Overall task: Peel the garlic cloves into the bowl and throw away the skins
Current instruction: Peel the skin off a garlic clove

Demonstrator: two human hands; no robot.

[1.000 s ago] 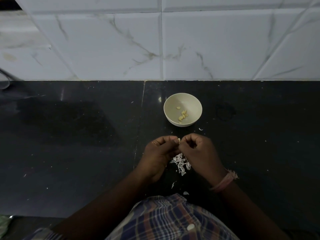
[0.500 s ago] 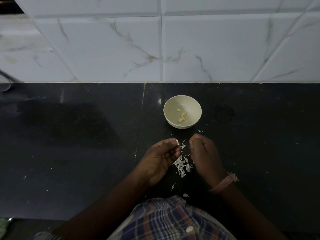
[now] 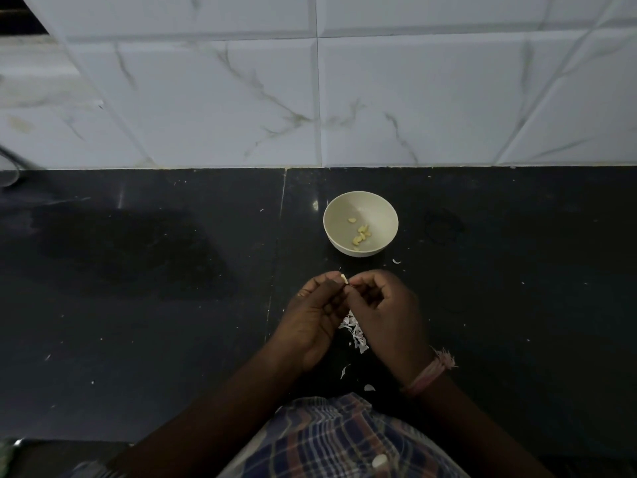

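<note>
Head view shows the left hand [image 3: 312, 319] and right hand [image 3: 386, 312] both pinching one small garlic clove [image 3: 343, 278] just in front of the bowl [image 3: 360, 223]. It looks light, hard and slippery with thin papery skin, so fingertips should hold its ends.

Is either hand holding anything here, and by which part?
A garlic clove is pinched between the fingertips of the left hand and right hand, by its lower end; its pale tip sticks up.

Left hand [image 3: 315, 313] and right hand [image 3: 386, 313] close together, curled fingers [image 3: 329, 282] meeting, pinching
</note>
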